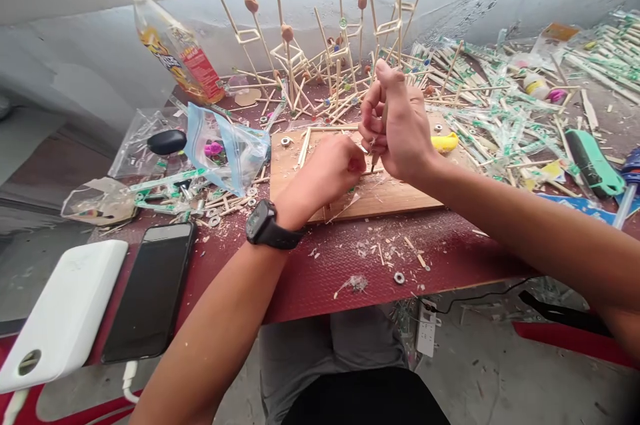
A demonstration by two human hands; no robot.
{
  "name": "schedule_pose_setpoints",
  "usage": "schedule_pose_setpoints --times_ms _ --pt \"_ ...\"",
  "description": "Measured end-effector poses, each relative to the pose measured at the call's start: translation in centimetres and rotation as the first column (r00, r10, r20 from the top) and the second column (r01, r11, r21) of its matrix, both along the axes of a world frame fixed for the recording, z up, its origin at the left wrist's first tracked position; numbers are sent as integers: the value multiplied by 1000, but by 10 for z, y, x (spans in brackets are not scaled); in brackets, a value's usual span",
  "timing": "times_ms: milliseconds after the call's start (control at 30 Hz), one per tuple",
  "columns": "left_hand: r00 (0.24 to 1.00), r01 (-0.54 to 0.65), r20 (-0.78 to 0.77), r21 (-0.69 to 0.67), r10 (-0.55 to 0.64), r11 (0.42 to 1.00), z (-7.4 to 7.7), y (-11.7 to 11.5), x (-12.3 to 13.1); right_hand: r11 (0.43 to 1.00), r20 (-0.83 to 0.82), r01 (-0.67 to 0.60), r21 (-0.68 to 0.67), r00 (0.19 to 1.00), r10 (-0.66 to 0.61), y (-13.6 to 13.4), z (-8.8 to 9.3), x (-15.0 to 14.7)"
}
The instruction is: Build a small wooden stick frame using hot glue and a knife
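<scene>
My left hand (336, 162), wearing a black watch (273, 225), is closed low over the wooden board (420, 193). Its fingertips pinch a thin wooden stick (376, 172) lying on the board. My right hand (400, 122) is upright beside it, fingers curled round a slim pointed tool (374, 160) with a dark tip. That tip points down and meets the stick just past my left fingertips. Most of the tool is hidden in my right hand, so its exact kind does not show. More thin sticks (304, 146) and a metal nut (287, 141) lie on the board's left part.
Behind the board stand stick frames (290, 55) with clay balls and marbles. A bottle (173, 45) is at the back left. Wrapped sticks (480, 92) and a green-handled cutter (593, 162) lie right. A phone (153, 292) and white power bank (65, 312) sit at the left edge.
</scene>
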State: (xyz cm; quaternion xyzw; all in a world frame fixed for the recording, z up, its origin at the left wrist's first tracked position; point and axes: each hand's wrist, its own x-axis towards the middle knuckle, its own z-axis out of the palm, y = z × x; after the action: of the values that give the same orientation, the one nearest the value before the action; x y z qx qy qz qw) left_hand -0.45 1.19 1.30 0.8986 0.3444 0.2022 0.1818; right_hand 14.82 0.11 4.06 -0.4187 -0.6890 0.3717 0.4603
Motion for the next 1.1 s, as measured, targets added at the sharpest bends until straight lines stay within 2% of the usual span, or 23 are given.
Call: schedule_pose_setpoints --times_ms 200,367,433,567,667,733,967,1100 --pt "1000 -19 16 -35 20 999 3 -2 1 998 -112 67 20 992 -65 6 -5 -2" --pt "1000 -4 24 -63 5 998 4 -2 0 999 -7 43 29 999 -43 6 -6 2" --pt "1000 1 30 -58 1 998 3 -1 -1 998 -16 33 45 999 -33 3 -6 3" --pt "998 2 58 -68 2 998 2 0 -1 994 -180 30 101 984 -11 1 -7 1" --pt "999 -15 49 -79 18 997 3 -2 -1 983 -375 151 105 921 -101 1 -10 -5" --pt "999 -26 39 -97 30 995 4 -3 0 973 -440 206 107 887 -139 2 -12 -9" --pt "997 -39 56 -101 45 994 7 -4 0 953 -450 224 206 886 -111 5 -22 -14" --pt "996 -37 70 -157 48 987 9 -3 2 949 -415 276 154 890 -191 7 -29 -13"
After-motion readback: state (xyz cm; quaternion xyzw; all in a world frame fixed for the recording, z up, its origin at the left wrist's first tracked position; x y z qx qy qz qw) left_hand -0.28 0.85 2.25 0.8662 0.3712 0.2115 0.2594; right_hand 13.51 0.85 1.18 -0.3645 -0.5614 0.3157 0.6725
